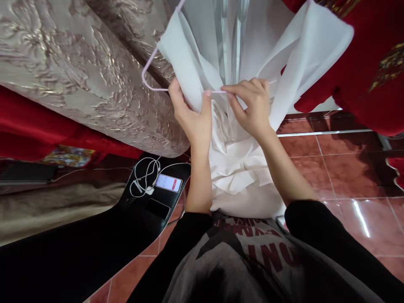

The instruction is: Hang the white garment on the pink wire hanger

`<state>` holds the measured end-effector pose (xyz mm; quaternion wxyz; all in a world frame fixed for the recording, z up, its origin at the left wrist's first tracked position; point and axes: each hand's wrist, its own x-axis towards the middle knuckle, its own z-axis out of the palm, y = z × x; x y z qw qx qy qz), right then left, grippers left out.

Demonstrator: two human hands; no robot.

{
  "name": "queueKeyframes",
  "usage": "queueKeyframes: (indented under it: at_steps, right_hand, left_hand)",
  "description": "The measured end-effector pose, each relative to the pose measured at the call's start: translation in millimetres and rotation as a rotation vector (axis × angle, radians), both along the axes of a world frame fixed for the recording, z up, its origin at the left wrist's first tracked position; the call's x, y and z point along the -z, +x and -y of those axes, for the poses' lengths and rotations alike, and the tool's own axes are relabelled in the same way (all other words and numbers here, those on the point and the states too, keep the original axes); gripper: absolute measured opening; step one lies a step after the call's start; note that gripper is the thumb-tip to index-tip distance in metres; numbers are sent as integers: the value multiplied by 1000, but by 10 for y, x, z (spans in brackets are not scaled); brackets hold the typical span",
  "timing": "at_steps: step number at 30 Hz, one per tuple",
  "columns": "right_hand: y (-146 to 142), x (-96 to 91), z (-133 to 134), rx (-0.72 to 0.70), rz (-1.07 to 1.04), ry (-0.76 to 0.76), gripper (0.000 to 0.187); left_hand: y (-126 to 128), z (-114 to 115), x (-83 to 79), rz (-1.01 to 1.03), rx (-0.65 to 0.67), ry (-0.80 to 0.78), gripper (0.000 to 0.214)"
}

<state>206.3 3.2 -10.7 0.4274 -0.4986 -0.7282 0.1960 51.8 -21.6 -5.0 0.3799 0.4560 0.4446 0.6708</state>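
A pale pink clothes hanger [145,75] hangs in front of me, its lower bar running level between my hands. White cloth [186,50] drapes over its left shoulder, and more sheer white cloth [315,46] spreads over the right side. My left hand [193,113] is closed around the bar and the cloth, thumb up against the bar. With thumb and forefinger, my right hand [251,103] pinches the bar near its middle. Below, crumpled white fabric [240,164] gathers down to my lap. The hanger's hook is out of view.
Patterned beige fabric [94,75] hangs at the left, with red cloth [63,126] below it. Red garments [362,71] hang at the right. A black bench-like surface [94,248] holds a lit phone [168,183], a dark phone [158,208] and a white cable [135,172]. Red floor tiles [347,172] lie beneath.
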Motion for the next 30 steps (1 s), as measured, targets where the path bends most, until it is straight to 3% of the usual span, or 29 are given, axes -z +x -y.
queueKeyframes:
  at_steps: [2,4,8,12,17,21,23,27,30]
  right_hand:
    - [34,-39,48,11,19,-1,52]
    - [50,-92,107,25,57,9,52]
    - [62,-146,150,61,160,60,53]
    - [104,-137,90,66,206,128,53]
    - [176,-159,36,37,241,157,47]
    - [175,-161,54,30,234,153,46]
    - [153,-163,82,31,230,154,48]
    - [98,-174,115,4,231,162,54]
    - [90,-169,90,-13,221,137,57]
  left_hand:
    - [44,0,-43,-8,-124,91,42]
    - [78,18,-82,-3,-169,118,39]
    - [52,72,-142,80,-117,181,44]
    - [-81,164,-239,120,58,138,16]
    - [-279,248,-472,43,122,204,8]
    - [-409,115,-735,101,411,163,15]
    - [-460,26,-891,230,478,75,25]
    - [-576,-37,-1131,494,465,-77,48]
    - [-721,-28,-1095,582,370,-9,45]
